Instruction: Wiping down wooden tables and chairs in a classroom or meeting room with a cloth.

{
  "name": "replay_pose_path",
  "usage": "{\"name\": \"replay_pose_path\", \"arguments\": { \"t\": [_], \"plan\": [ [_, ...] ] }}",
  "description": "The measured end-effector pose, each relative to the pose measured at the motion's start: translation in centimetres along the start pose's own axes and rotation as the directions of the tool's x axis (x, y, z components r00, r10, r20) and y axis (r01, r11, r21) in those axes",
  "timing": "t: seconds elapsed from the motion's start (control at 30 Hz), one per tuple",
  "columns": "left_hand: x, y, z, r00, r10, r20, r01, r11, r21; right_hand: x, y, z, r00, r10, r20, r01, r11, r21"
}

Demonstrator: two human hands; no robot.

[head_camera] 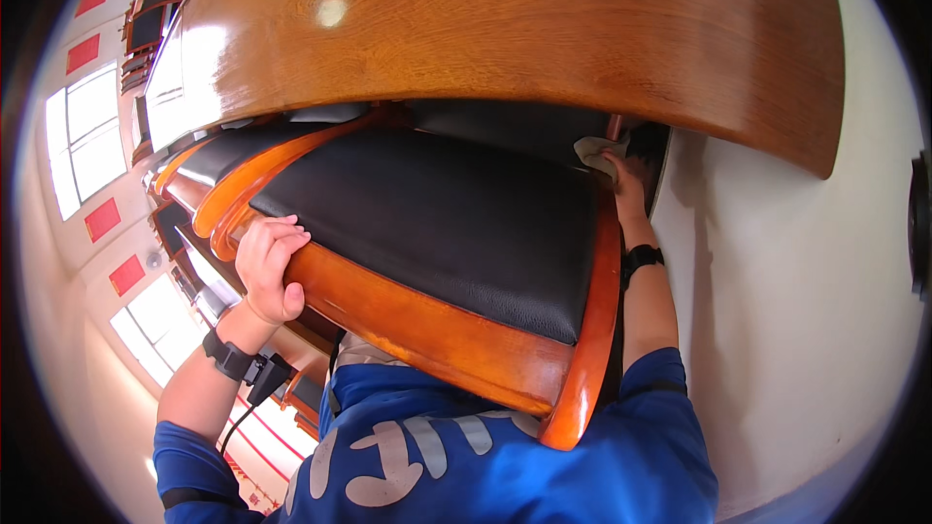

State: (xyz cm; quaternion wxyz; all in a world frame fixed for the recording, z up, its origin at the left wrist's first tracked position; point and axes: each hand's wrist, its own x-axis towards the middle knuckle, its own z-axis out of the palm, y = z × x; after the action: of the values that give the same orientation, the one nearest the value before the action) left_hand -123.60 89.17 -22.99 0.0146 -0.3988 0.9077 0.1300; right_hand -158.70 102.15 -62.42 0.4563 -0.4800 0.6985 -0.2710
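Observation:
Close in front of me stands a wooden armchair with a black leather-like backrest pad (437, 218). My left hand (273, 266) grips the glossy wooden top rail (429, 327) near its left end, fingers over the top and thumb on the near side. On the chair's far right, my right hand (625, 178) reaches down past the side post (593, 356). It holds a pale cloth (593, 153) next to a reddish wooden upright (616, 127) below the tabletop. The lower part of the cloth and some right fingers are hidden.
A glossy wooden table (510, 22) spans the top, its edge overhanging the chair. A white wall (786, 291) runs close along my right. More black-padded chairs (247, 149) stand at the left. Windows (87, 138) and red wall panels (102, 220) lie beyond.

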Motion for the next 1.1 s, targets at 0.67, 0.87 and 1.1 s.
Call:
{"name": "replay_pose_path", "arguments": {
  "t": [0.67,0.87,1.1],
  "plan": [
    [-0.3,0.1,0.4,0.988,0.049,-0.146,-0.046,0.999,0.024,-8.9,-11.7,-4.5,0.936,0.339,-0.094,-0.199,0.731,0.652],
    [-0.8,0.5,0.4,0.978,0.039,-0.206,-0.037,0.999,0.013,-15.4,-20.5,-10.8,0.953,-0.106,-0.283,0.157,0.974,0.162],
    [-1.0,0.1,1.7,0.959,0.068,-0.274,-0.075,0.997,-0.013,-22.1,-29.7,-14.3,0.818,-0.549,-0.172,0.479,0.816,-0.324]
  ]
}}
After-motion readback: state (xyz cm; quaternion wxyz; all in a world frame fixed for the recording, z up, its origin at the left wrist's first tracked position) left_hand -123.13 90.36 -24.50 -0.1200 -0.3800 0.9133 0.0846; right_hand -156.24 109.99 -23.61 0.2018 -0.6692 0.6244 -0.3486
